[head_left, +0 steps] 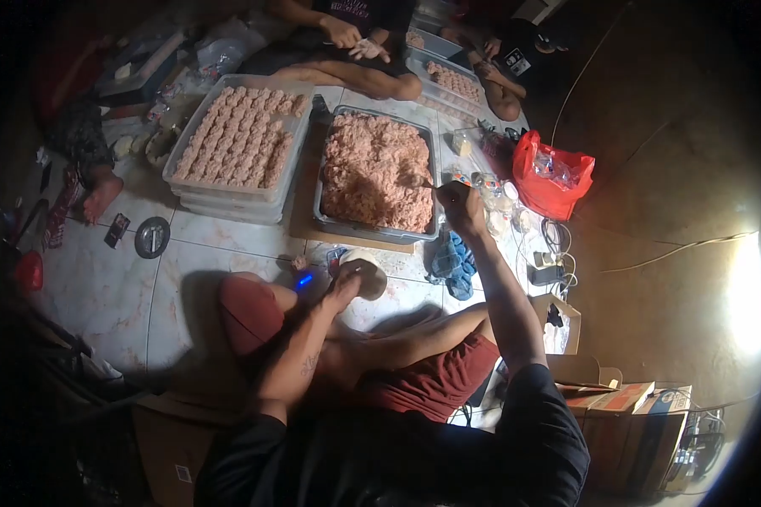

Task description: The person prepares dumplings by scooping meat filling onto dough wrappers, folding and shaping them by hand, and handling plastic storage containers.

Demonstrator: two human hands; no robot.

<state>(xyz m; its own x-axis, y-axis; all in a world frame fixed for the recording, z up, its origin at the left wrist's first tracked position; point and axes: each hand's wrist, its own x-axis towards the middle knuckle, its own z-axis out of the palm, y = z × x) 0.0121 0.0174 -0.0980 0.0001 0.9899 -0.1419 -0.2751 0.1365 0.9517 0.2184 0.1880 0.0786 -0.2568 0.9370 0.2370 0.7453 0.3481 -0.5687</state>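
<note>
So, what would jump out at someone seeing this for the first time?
Probably the tub of pink minced mix in the middle, with the right hand holding a utensil at it. Left of it, rows of lumps fill most of a tray. Farther right, the bright red bag stands out.

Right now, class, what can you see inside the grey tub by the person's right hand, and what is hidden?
The grey tub holds a heaped, pinkish, mince-like mixture. Its floor is covered, so anything beneath the surface cannot be seen.
</note>
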